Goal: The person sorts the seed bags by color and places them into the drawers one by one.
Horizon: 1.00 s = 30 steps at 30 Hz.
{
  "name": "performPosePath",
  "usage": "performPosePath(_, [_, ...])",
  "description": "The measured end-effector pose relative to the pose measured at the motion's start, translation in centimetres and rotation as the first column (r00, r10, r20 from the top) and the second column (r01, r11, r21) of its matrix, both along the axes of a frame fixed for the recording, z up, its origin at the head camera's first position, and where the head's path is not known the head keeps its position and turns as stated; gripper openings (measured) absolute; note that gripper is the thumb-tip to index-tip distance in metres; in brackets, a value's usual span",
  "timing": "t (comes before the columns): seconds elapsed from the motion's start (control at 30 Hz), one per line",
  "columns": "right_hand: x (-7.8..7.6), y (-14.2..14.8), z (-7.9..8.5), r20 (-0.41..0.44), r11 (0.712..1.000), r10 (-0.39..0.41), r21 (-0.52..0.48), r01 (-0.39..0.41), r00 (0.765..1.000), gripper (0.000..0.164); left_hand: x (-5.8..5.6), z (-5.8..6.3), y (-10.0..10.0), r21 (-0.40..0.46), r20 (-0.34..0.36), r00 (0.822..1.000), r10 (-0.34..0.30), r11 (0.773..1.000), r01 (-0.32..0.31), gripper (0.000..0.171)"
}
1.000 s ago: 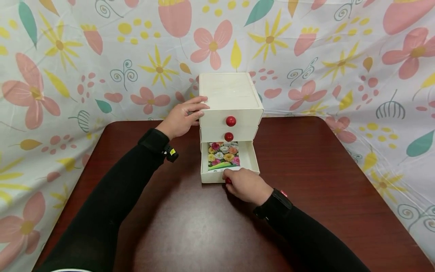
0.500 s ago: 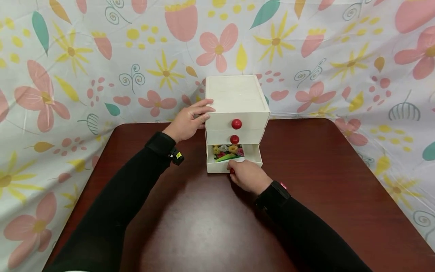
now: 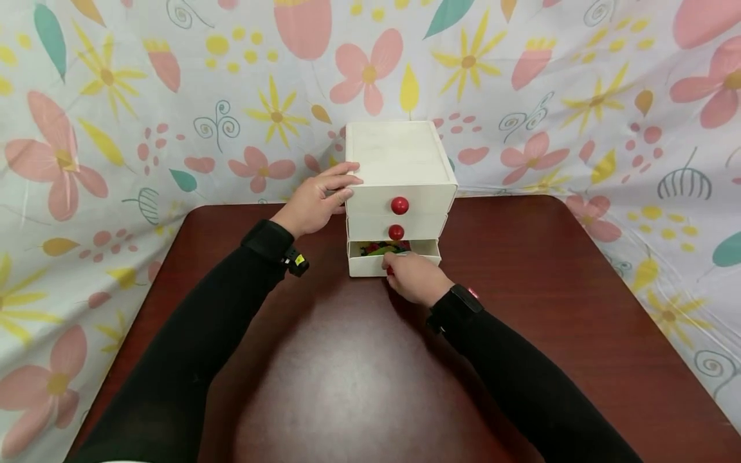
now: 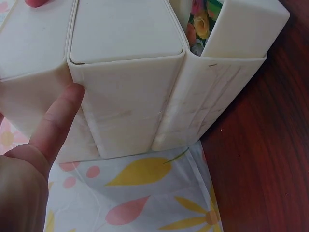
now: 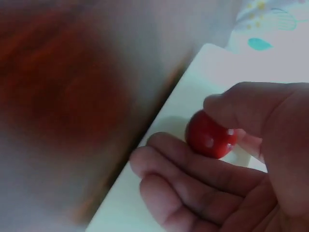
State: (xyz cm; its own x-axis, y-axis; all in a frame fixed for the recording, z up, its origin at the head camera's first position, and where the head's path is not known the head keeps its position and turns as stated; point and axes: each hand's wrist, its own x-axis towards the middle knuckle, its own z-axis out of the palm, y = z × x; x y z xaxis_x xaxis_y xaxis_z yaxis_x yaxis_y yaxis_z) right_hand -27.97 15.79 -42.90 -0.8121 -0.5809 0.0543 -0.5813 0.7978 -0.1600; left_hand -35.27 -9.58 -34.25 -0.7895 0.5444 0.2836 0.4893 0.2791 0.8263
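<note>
A white three-drawer cabinet (image 3: 399,151) stands at the back of the table. Its bottom drawer (image 3: 366,266) is partly out, and a flower-printed packet or card (image 3: 376,248) shows inside. My right hand (image 3: 418,278) is at the drawer front, its thumb and fingers pinching the red knob (image 5: 207,135). My left hand (image 3: 317,198) rests against the cabinet's left side, with extended fingers over the top edge. In the left wrist view one finger (image 4: 60,118) touches the side wall by the seam between two drawer sections.
Red knobs (image 3: 399,205) mark the upper two drawers, which are closed. The dark brown table (image 3: 324,360) extends in front and to both sides. Behind it hangs a flower-printed cloth (image 3: 231,83).
My right hand has moved the bottom drawer inward toward the cabinet, so less of the flower-printed piece shows. My left hand keeps its place on the cabinet. The head view shifts slightly.
</note>
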Motion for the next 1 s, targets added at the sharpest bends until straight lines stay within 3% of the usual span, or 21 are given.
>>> performPosePath(0.23, [-1.5,-0.1,-0.2,0.008,0.999,-0.032,-0.005,0.032,0.999,0.017,-0.2,0.2,0.2,0.011,-0.007,1.000,-0.004,1.000,0.004,0.034])
performPosePath(0.47, [-2.7,-0.2,-1.0,-0.054,0.997,-0.063,-0.048,0.061,0.997,0.010,0.1,0.5,0.1,-0.005,0.004,1.000,-0.004,1.000,0.004,0.035])
performPosePath(0.77, [-2.9,-0.6,-0.7,-0.003,0.997,-0.082,-0.009,0.082,0.997,0.010,0.0,0.2,-0.1,-0.013,-0.038,0.999,0.002,1.000,-0.002,0.034])
performPosePath(1.0, [-2.7,-0.7,-0.6,-0.020,0.996,-0.085,-0.005,0.085,0.996,0.012,0.0,0.0,0.2,-0.004,-0.025,1.000,-0.005,1.000,0.005,0.035])
